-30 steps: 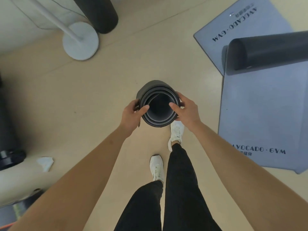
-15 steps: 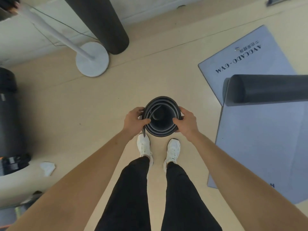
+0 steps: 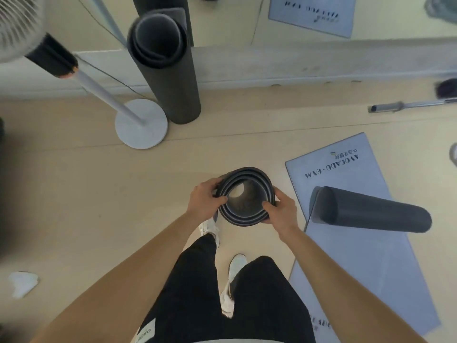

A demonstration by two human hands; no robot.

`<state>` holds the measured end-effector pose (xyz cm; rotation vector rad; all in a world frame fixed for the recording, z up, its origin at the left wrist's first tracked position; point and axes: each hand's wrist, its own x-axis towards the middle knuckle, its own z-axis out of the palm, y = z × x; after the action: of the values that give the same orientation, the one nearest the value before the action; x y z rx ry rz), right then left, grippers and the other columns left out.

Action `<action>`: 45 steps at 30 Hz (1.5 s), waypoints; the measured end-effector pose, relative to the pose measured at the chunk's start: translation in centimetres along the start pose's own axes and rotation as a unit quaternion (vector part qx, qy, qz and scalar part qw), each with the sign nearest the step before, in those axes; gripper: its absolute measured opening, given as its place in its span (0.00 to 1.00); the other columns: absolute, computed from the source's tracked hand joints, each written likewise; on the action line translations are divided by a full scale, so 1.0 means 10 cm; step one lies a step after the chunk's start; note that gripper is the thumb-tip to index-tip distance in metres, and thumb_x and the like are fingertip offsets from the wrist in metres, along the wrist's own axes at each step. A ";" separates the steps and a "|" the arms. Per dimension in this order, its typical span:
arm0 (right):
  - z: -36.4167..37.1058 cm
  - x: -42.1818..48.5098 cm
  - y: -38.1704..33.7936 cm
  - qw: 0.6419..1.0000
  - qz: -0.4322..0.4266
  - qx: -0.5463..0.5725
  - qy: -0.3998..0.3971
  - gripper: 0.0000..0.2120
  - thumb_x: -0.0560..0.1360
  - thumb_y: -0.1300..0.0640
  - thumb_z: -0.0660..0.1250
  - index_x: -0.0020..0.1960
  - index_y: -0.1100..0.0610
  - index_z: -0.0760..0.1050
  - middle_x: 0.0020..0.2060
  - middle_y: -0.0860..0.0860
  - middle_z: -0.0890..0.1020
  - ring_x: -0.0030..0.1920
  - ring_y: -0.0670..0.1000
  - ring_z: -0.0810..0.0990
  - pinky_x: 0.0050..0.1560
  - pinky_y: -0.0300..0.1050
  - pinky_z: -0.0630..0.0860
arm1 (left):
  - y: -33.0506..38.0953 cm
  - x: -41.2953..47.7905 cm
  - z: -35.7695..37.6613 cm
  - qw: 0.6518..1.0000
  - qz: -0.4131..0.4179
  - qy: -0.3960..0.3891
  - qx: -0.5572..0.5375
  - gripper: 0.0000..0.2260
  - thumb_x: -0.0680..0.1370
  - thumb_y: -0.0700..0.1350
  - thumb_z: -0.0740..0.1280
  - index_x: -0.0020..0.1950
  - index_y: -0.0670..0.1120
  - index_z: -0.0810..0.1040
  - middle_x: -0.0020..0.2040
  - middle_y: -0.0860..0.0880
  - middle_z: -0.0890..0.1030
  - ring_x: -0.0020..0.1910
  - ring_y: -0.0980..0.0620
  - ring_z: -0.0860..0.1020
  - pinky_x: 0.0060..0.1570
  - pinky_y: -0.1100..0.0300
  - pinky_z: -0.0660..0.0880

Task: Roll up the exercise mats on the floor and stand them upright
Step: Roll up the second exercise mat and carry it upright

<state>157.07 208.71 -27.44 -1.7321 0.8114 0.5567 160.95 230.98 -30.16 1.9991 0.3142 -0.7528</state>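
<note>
I look straight down into the open top of a dark rolled mat [image 3: 247, 212] that I hold on end in front of my legs. My left hand [image 3: 204, 201] grips its left rim, thumb over the edge. My right hand [image 3: 280, 210] grips its right rim the same way. Another rolled dark mat [image 3: 168, 78] stands upright by the wall. A third dark roll [image 3: 371, 210] lies on its side on a grey mat [image 3: 366, 258] spread flat at the right. A second flat grey mat [image 3: 331, 167] lies partly under it.
A white fan stand with a round base [image 3: 141, 123] sits just left of the upright mat. A mirror wall [image 3: 272, 23] runs along the back. A barbell [image 3: 405, 105] lies at the far right. A white scrap [image 3: 22, 283] is on the floor at lower left.
I have stepped forward with the roll toward the wall. The upright mat and fan stand have come closer into view. Both hands keep their hold on the rim.
</note>
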 end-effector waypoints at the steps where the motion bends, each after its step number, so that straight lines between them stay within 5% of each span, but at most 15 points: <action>1: 0.01 0.10 -0.17 1.000 -0.001 -0.002 0.001 0.20 0.79 0.68 0.66 0.63 0.47 0.78 0.41 0.59 0.86 0.43 0.54 0.87 0.39 0.52 0.86 | 0.09 0.12 -0.09 1.000 0.007 0.001 -0.004 0.25 0.71 0.40 0.75 0.69 0.49 0.80 0.59 0.50 0.85 0.62 0.50 0.81 0.64 0.51 0.76; 12: 0.13 1.52 -1.77 0.999 -0.017 0.023 0.028 0.21 0.78 0.69 0.66 0.61 0.45 0.76 0.42 0.56 0.85 0.43 0.57 0.87 0.40 0.57 0.86 | 1.27 1.73 -0.90 0.998 0.056 0.039 0.014 0.21 0.73 0.39 0.73 0.66 0.51 0.81 0.57 0.52 0.85 0.58 0.49 0.81 0.61 0.50 0.77; 17: 0.20 2.36 -2.39 0.999 -0.013 0.038 0.034 0.22 0.77 0.69 0.66 0.66 0.52 0.75 0.44 0.50 0.82 0.46 0.59 0.86 0.41 0.61 0.85 | 1.83 2.61 -1.24 0.994 0.072 0.041 0.073 0.20 0.74 0.39 0.72 0.64 0.54 0.81 0.50 0.53 0.86 0.47 0.44 0.85 0.50 0.49 0.81; 21: 0.32 2.85 -2.77 0.995 0.016 0.080 0.049 0.20 0.76 0.70 0.66 0.61 0.50 0.74 0.46 0.49 0.79 0.45 0.59 0.85 0.40 0.61 0.85 | 2.12 3.29 -1.49 0.989 0.082 0.039 0.112 0.20 0.71 0.44 0.72 0.63 0.55 0.82 0.51 0.54 0.86 0.52 0.50 0.84 0.58 0.47 0.79; 25: 0.55 3.16 -3.06 0.987 0.050 0.133 0.073 0.19 0.78 0.70 0.65 0.63 0.51 0.72 0.51 0.52 0.77 0.42 0.55 0.83 0.39 0.57 0.86 | 2.35 3.80 -1.72 0.984 0.096 0.034 0.147 0.21 0.74 0.39 0.72 0.66 0.52 0.82 0.57 0.53 0.85 0.56 0.52 0.82 0.63 0.46 0.77; 28: 0.75 3.28 -3.20 0.976 0.081 0.177 0.099 0.18 0.79 0.70 0.65 0.59 0.49 0.70 0.55 0.53 0.76 0.47 0.60 0.82 0.36 0.55 0.86 | 2.47 4.06 -1.85 0.979 0.082 0.015 0.186 0.22 0.76 0.40 0.70 0.69 0.55 0.78 0.59 0.53 0.84 0.52 0.50 0.81 0.58 0.50 0.78; 30: 0.89 3.34 -3.25 0.965 0.101 0.215 0.113 0.18 0.79 0.71 0.65 0.59 0.49 0.70 0.55 0.53 0.75 0.51 0.62 0.81 0.35 0.54 0.85 | 2.51 4.20 -1.91 0.974 0.076 0.009 0.211 0.22 0.77 0.42 0.68 0.70 0.57 0.77 0.62 0.55 0.83 0.58 0.50 0.80 0.61 0.49 0.77; 35: 1.19 3.47 -3.24 0.943 0.150 0.283 0.092 0.20 0.79 0.71 0.64 0.62 0.50 0.69 0.62 0.56 0.75 0.53 0.65 0.83 0.35 0.51 0.85 | 2.41 4.37 -2.04 0.976 0.099 -0.016 0.191 0.24 0.79 0.38 0.69 0.75 0.47 0.73 0.69 0.48 0.78 0.68 0.48 0.76 0.71 0.49 0.72; 40: 1.20 3.62 -3.24 0.977 0.123 0.158 0.069 0.14 0.80 0.59 0.68 0.64 0.53 0.70 0.58 0.58 0.79 0.50 0.61 0.84 0.37 0.50 0.85 | 2.13 4.23 -2.05 0.970 0.074 0.037 0.230 0.34 0.78 0.42 0.72 0.81 0.47 0.62 0.76 0.47 0.71 0.75 0.47 0.69 0.73 0.53 0.66; 43: 1.12 3.73 -3.18 0.993 0.078 0.013 0.086 0.25 0.76 0.45 0.72 0.68 0.52 0.71 0.60 0.57 0.81 0.55 0.59 0.83 0.51 0.58 0.84 | 2.03 4.23 -2.01 0.951 0.077 0.090 0.287 0.32 0.79 0.47 0.72 0.80 0.45 0.64 0.74 0.44 0.73 0.73 0.43 0.71 0.70 0.49 0.69; 45: 1.05 3.81 -3.20 0.995 0.025 -0.052 0.087 0.31 0.75 0.45 0.73 0.75 0.50 0.67 0.66 0.56 0.79 0.62 0.58 0.80 0.61 0.59 0.80 | 2.02 4.28 -2.00 0.929 0.082 0.106 0.345 0.31 0.79 0.51 0.72 0.79 0.43 0.66 0.71 0.42 0.76 0.70 0.40 0.73 0.67 0.46 0.72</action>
<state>206.48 215.02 -37.53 -1.8794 0.9642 0.4942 211.92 233.98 -35.57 2.7430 -0.0116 -0.5816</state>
